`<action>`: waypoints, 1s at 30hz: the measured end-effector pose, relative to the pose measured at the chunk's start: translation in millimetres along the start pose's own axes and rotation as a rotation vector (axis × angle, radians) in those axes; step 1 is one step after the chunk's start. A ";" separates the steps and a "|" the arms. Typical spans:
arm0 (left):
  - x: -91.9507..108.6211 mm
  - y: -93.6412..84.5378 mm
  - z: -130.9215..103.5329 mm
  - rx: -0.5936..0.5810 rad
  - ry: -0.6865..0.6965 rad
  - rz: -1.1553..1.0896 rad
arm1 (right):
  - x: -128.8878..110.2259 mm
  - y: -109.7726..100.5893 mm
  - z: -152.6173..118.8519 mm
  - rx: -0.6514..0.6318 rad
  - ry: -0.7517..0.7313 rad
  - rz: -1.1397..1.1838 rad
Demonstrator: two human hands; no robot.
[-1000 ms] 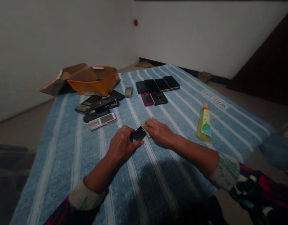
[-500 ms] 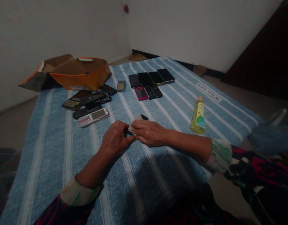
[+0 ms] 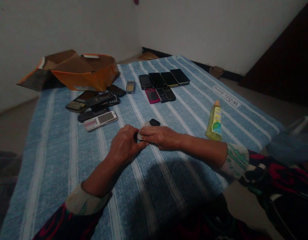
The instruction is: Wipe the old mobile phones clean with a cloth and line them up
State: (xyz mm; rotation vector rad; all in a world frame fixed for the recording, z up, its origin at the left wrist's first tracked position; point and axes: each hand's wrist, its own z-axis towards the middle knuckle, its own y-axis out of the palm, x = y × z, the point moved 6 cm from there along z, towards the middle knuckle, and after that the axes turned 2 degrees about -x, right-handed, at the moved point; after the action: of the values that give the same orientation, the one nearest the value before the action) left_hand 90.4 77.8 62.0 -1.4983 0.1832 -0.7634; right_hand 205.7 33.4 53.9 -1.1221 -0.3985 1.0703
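Near the middle of the striped blue cloth, a dark phone [image 3: 154, 122] shows its far end beyond my hands; the rest lies under them. My left hand [image 3: 125, 141] is closed around its near left end, thumb and fingers pinching it. A pale, crumpled cloth [image 3: 143, 130] is pressed onto the phone by my right hand [image 3: 162, 137], whose fingers are together over it. Beyond my hands is a group of phones in two rows, with a pink phone [image 3: 152, 95] at the front left. Several phones lie piled at the left, a white and pink phone [image 3: 100, 120] nearest.
An open orange cardboard box [image 3: 86, 78] sits at the far left of the table [image 3: 56, 160]. A bottle of yellow liquid [image 3: 214, 122] lies at the right. A small blue-grey phone [image 3: 130, 87] is between the pile and the rows. Walls stand behind.
My right hand has shifted slightly with the pale cloth over the phone, and more of the phone's dark far end shows. The view has tilted a little, moving the far objects up.
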 end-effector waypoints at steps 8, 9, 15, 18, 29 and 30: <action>2.0 -0.3 -0.3 -0.026 -0.022 -0.026 | 15.8 -4.3 -7.6 0.014 0.095 -0.057; 2.2 -0.3 -0.4 -0.025 -0.022 -0.028 | 13.9 -2.9 -6.2 0.024 0.095 -0.064; 1.9 -0.1 -1.1 0.006 -0.024 0.017 | -2.3 6.1 3.4 -0.002 0.040 -0.008; 1.7 -1.0 -1.1 0.010 -0.020 0.000 | -1.6 3.7 4.0 0.000 0.051 0.029; -2.9 -7.7 -5.6 0.109 -0.041 -0.332 | 11.2 -14.4 9.7 0.217 0.164 0.259; -4.1 -8.8 -6.3 0.130 -0.053 -0.373 | 11.8 -17.2 10.4 0.235 0.179 0.275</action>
State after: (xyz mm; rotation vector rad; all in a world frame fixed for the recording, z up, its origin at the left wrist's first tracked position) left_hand 80.8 75.9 68.2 -1.4440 -0.1889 -1.0106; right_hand 212.1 48.3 70.6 -1.0703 0.0258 1.2093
